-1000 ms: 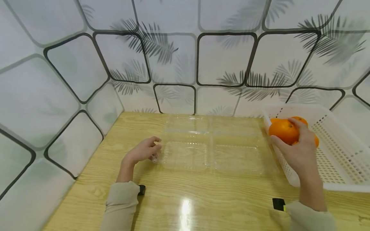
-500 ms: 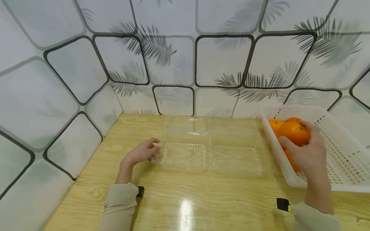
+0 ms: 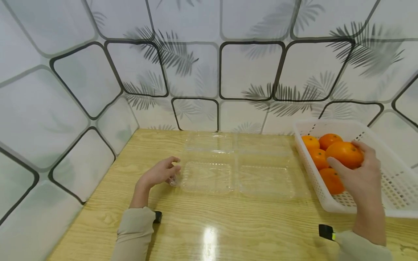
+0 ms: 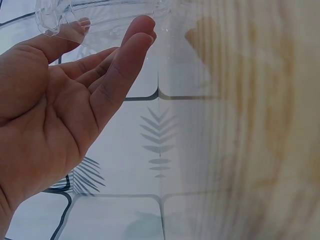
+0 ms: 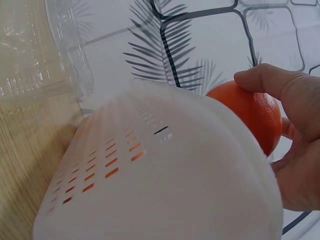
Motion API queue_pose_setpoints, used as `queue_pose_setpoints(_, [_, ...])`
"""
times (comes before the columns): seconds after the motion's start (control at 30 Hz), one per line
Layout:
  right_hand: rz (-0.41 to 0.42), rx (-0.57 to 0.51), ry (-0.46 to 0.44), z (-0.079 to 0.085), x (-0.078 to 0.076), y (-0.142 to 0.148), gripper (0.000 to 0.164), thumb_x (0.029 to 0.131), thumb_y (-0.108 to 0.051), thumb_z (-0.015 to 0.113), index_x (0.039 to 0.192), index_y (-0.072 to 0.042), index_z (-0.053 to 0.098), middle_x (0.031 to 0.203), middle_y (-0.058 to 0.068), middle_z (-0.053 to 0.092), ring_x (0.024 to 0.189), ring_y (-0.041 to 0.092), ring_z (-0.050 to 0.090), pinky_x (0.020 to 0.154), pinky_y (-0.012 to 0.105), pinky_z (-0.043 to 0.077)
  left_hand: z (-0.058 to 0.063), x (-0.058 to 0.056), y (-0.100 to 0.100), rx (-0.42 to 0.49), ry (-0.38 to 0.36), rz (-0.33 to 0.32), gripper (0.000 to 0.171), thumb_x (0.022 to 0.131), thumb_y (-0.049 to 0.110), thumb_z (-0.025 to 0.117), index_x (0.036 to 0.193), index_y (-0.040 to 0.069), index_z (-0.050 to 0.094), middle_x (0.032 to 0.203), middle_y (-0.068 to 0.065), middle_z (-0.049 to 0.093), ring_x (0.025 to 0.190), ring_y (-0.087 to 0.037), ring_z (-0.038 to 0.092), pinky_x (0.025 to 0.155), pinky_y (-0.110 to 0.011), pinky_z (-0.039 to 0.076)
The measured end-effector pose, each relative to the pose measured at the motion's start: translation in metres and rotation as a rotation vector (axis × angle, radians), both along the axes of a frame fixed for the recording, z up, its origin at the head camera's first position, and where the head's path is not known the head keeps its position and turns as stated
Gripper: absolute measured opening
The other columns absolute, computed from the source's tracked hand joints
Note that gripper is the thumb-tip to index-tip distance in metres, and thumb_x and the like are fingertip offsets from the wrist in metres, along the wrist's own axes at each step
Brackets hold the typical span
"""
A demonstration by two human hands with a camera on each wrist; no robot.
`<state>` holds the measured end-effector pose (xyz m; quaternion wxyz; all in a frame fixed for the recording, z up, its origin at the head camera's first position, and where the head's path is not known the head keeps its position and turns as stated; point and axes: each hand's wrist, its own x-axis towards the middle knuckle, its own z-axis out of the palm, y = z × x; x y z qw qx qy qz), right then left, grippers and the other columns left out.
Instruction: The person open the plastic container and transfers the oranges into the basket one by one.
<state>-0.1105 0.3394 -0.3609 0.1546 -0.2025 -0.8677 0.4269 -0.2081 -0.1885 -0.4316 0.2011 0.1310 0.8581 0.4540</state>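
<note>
My right hand [image 3: 365, 177] grips an orange [image 3: 344, 154] between thumb and fingers, low over the white basket [image 3: 330, 206]. In the right wrist view that orange [image 5: 250, 117] shows beyond the basket's rim, with the thumb and fingers round its side. Several more oranges [image 3: 331, 180] lie along the basket's left side. My left hand [image 3: 160, 172] is at the left edge of a clear plastic container [image 3: 207, 177]. In the left wrist view its fingers [image 4: 122, 70] are nearly straight, and the thumb overlaps the clear plastic edge [image 4: 110, 17].
A second clear container [image 3: 266, 179] stands right beside the first, both open with their lids [image 3: 210, 141] folded back towards the wall. The wooden table [image 3: 183, 224] meets patterned walls [image 3: 251, 69] at the back and left. The basket rises at the right.
My right hand has moved right and slightly nearer with its orange, farther over the basket, uncovering the other oranges. The left hand has stayed at the container's edge.
</note>
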Motion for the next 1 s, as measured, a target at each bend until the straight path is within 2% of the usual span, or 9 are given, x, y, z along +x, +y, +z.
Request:
queue_pose_setpoints(0.17, [-0.020,-0.010,-0.028,-0.002,0.004,0.006,0.084,0.094,-0.040,0.065,0.159,-0.028,0.015,0.159,0.024,0.014,0.130,0.047,0.031,0.109,0.062,0.033,0.000,0.001,0.000,-0.004,0.001,-0.001,0.049,0.107,0.019,0.047,0.147,-0.007,0.035,0.107,-0.023,0.061,0.074,-0.021,0.061,0.068,-0.037,0.056])
queue_pose_setpoints(0.23, [-0.028,-0.014,-0.037,-0.003,0.005,0.009,0.084,0.093,-0.040,0.066,0.159,-0.028,0.015,0.159,0.024,0.013,0.130,0.047,0.031,0.110,0.060,0.033,0.000,0.001,0.000,-0.003,0.002,-0.002,0.049,0.107,0.018,0.047,0.147,-0.007,0.035,0.108,-0.024,0.061,0.073,-0.020,0.061,0.068,-0.037,0.056])
queue_pose_setpoints(0.33, [-0.049,-0.004,-0.030,-0.005,0.006,0.013,0.083,0.092,-0.038,0.067,0.159,-0.027,0.019,0.158,0.023,0.017,0.126,0.042,0.034,0.109,0.048,0.036,0.000,0.001,0.000,-0.005,0.003,-0.002,0.049,0.107,0.019,0.047,0.147,-0.006,0.035,0.109,-0.023,0.061,0.073,-0.020,0.061,0.068,-0.037,0.056])
queue_pose_setpoints(0.43, [-0.064,0.006,-0.026,-0.008,0.007,0.017,0.083,0.091,-0.036,0.068,0.158,-0.024,0.021,0.157,0.022,0.019,0.123,0.041,0.035,0.104,0.041,0.036,-0.002,0.001,0.000,-0.005,0.001,-0.002,0.049,0.107,0.019,0.047,0.147,-0.006,0.035,0.108,-0.023,0.062,0.073,-0.020,0.061,0.068,-0.038,0.057])
queue_pose_setpoints(0.7, [-0.085,0.012,-0.065,-0.012,0.010,0.022,0.085,0.091,-0.034,0.068,0.158,-0.020,0.018,0.154,0.026,0.015,0.119,0.042,0.035,0.097,0.044,0.038,-0.004,0.001,-0.001,-0.011,0.001,-0.011,0.049,0.107,0.020,0.047,0.147,-0.006,0.035,0.110,-0.023,0.062,0.075,-0.020,0.061,0.069,-0.038,0.057])
queue_pose_setpoints(1.0, [-0.096,0.022,-0.064,-0.015,0.009,0.026,0.085,0.090,-0.033,0.069,0.157,-0.014,0.019,0.154,0.027,0.016,0.120,0.044,0.034,0.098,0.047,0.038,-0.004,0.001,0.000,-0.011,0.010,-0.015,0.050,0.106,0.020,0.048,0.147,-0.006,0.036,0.106,-0.023,0.062,0.074,-0.020,0.061,0.068,-0.036,0.056])
